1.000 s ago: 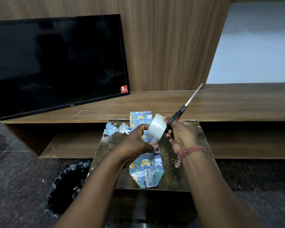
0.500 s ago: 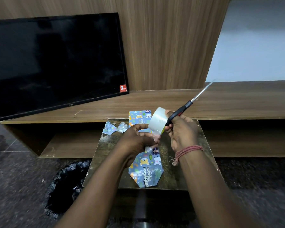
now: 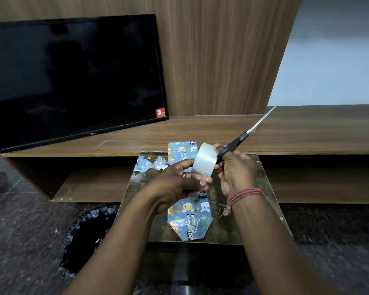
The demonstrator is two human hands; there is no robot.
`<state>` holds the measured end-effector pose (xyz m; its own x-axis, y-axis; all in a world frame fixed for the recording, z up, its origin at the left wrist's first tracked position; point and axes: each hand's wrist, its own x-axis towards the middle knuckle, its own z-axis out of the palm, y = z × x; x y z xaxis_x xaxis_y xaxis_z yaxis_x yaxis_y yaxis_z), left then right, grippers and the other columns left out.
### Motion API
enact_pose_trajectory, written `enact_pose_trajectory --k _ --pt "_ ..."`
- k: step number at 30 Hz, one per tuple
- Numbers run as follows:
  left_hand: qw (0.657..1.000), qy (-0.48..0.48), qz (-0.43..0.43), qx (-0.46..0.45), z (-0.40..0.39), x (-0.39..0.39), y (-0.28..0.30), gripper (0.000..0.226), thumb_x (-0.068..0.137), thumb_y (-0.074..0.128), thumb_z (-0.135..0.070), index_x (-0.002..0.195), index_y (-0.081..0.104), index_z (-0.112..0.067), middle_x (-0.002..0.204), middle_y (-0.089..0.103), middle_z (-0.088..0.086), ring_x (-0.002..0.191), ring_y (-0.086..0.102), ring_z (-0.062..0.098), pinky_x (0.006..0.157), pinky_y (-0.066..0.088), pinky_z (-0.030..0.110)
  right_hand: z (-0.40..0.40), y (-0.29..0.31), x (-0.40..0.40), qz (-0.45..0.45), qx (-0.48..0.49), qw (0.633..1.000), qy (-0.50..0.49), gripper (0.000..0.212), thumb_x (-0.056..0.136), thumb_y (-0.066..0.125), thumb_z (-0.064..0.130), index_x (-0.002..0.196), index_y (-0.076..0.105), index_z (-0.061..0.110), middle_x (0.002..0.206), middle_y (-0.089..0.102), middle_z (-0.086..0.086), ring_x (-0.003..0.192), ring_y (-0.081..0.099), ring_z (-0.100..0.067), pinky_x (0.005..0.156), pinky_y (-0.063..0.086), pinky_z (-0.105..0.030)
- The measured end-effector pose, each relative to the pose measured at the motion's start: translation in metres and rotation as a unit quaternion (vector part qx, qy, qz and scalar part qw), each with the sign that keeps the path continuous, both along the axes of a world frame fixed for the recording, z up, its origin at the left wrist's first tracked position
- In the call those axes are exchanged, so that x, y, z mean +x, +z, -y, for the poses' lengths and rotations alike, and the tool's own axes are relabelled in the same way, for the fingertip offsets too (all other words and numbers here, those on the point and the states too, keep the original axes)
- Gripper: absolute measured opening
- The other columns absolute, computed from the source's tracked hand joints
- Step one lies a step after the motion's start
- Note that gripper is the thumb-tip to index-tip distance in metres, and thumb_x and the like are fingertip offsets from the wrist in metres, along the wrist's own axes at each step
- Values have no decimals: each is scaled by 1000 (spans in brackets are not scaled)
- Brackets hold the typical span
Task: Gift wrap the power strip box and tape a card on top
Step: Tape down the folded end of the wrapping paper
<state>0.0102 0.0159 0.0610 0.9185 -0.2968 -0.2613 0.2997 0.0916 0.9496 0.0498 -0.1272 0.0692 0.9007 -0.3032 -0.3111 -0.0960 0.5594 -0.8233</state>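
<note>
Change: scissor blades (image 3: 261, 120) tilted lower than a second ago; tape roll shifted slightly.
Left hand (image 3: 179, 184): fingers pinch the clear tape's loose end.
Tape roll (image 3: 205, 159): glossy, translucent ring.
Wrapped box (image 3: 189, 218): cartoon-print paper, pointed flap, lying on the small table (image 3: 232, 226) beneath both hands.
Right hand (image 3: 235, 171): clamped on roll and black scissor handles.

A small dark desk (image 3: 239, 226) with a worn, glossy top carries the wrapped box (image 3: 189, 218), which lies lengthwise down its middle, its near end folded to a point close to the near edge. Two crumpled paper scraps (image 3: 150, 163) lie at the far left corner. Behind, a long wooden shelf (image 3: 222, 133) bears a television (image 3: 73, 77) on the left.
</note>
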Motion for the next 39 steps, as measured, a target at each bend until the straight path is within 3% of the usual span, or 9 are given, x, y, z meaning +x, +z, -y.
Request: enact_pose_trajectory --k 6,11,17,22,31,34,36,39 --pt "1000 6 -5 -14 -1 1 -3 52 88 67 10 135 58 -13 104 75 17 80 73 20 65 58 26 -2 -4 1 -29 10 999 -15 19 85 75 0 71 63 6 51 54 -1 31 38 -4 37 33 -18" --pt "1000 4 -16 -24 0 0 0 48 86 69 12 124 63 -17 108 74 20 83 74 21 66 59 28 -1 -4 0 -24 9 999 -21 23 84 75 0 68 62 7 47 50 -1 31 38 -5 36 33 -18" --pt "999 -29 21 10 -5 2 0 56 88 71 6 138 54 -14 118 74 15 90 73 18 63 51 21 -1 1 -2 -10 12 1000 -9 10 85 75 0 83 66 4 53 56 -1 34 38 -4 36 34 -17" --pt "998 -49 25 10 -7 0 3 54 88 68 9 138 52 -7 119 74 12 88 73 15 64 46 22 3 -2 -2 -31 6 999 27 19 86 76 3 74 62 8 55 47 -2 33 36 -4 36 35 -18" --pt "997 -70 25 5 -9 0 -1 57 87 69 9 137 53 -13 124 72 12 110 68 25 56 37 19 6 -2 -4 -26 -13 999 42 22 87 76 6 71 62 9 53 50 0 36 37 -5 37 34 -19" --pt "997 -66 30 -6 -11 2 -4 53 87 69 9 131 56 -18 124 73 11 111 67 26 57 36 20 10 -3 -2 -39 -9 996 74 15 87 77 12 78 66 7 61 49 -3 43 37 -7 39 40 -18" --pt "997 -69 31 -4 -14 4 -6 57 87 70 8 137 52 -13 127 72 10 110 68 24 57 37 19 15 -5 -1 -57 -19 993 103 14 86 78 18 81 69 8 62 52 -3 44 39 -7 41 44 -18" --pt "998 -57 29 -11 -21 7 -8 61 86 71 6 140 49 -13 128 71 8 111 69 20 59 36 21 26 -5 0 -79 -87 979 164 17 84 80 25 82 71 11 64 64 -1 43 40 -5 40 43 -19"
